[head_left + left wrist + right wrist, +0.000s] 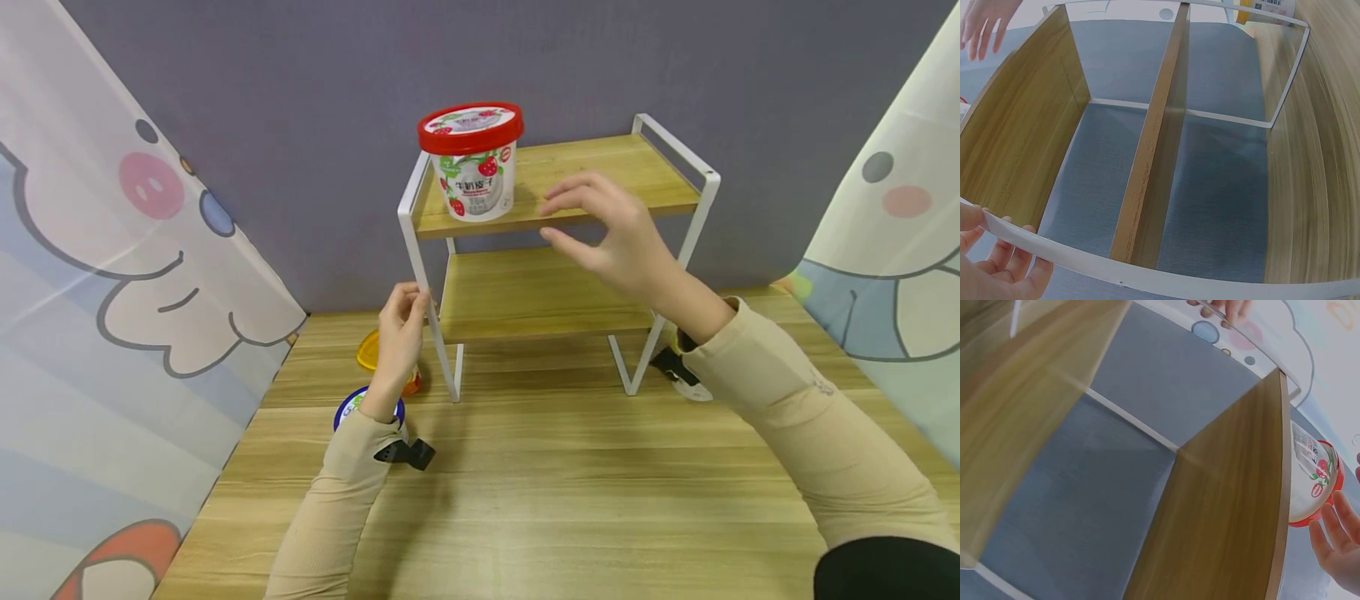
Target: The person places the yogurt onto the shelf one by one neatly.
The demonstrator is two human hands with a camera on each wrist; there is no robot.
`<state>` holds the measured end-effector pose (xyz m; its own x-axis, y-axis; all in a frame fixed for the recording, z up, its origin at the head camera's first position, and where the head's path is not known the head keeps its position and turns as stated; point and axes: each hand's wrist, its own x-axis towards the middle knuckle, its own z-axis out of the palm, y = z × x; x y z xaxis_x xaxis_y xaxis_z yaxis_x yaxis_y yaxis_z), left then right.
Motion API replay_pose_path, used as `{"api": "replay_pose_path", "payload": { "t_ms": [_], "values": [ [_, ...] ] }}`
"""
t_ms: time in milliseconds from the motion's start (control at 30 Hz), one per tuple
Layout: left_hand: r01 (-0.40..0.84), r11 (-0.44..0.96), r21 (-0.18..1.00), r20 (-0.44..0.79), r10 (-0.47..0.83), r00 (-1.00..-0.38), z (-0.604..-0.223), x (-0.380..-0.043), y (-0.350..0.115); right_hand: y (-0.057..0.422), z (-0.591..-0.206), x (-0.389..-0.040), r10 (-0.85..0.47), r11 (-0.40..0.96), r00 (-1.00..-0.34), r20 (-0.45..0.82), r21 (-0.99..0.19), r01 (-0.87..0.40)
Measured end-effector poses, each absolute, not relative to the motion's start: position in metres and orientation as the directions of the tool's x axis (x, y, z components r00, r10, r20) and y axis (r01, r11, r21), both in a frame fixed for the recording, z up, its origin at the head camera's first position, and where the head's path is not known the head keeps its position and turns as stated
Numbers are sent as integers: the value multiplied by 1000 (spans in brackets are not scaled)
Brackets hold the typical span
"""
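Note:
A white tub with a red lid and strawberry pictures stands upright at the left end of the top board of a two-tier wooden shelf with a white frame. My left hand holds the white front left post, thumb on one side and fingers on the other. To the right of the tub, my right hand hovers near the front edge of the top board, fingers apart and slightly bent, with nothing in it. In the right wrist view that hand appears close to the red lid.
Left of the shelf, a blue-lidded tub and a yellow-lidded container stand on the wooden table, partly behind my left arm. Another container is mostly hidden by my right sleeve. A grey wall rises behind the shelf.

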<state>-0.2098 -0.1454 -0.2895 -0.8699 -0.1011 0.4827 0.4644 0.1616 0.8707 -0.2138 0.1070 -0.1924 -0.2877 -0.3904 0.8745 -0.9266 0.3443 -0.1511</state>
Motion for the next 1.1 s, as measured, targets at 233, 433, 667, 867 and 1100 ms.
{"api": "replay_pose_path", "payload": {
  "t_ms": [233, 433, 667, 867, 1100],
  "values": [
    [451, 179, 874, 472, -104, -875, -281, -202, -141, 124, -215, -202, -415, 387, -337, 845, -171, -906],
    [450, 172, 877, 470, -104, -876, -291, -212, -145, 142, -233, -195, -436, 390, -353, 828, -180, -903],
    [466, 162, 870, 485, -106, -868, -301, -220, -149, 164, -252, -189, -407, 435, -393, 824, -203, -877],
    [483, 153, 862, 500, -109, -859, -302, -221, -148, 185, -267, -183, -341, 488, -471, 814, -276, -828],
    [461, 156, 873, 479, -108, -871, -292, -213, -145, 210, -288, -181, -263, 572, -570, 778, -350, -742]
  ]
}}
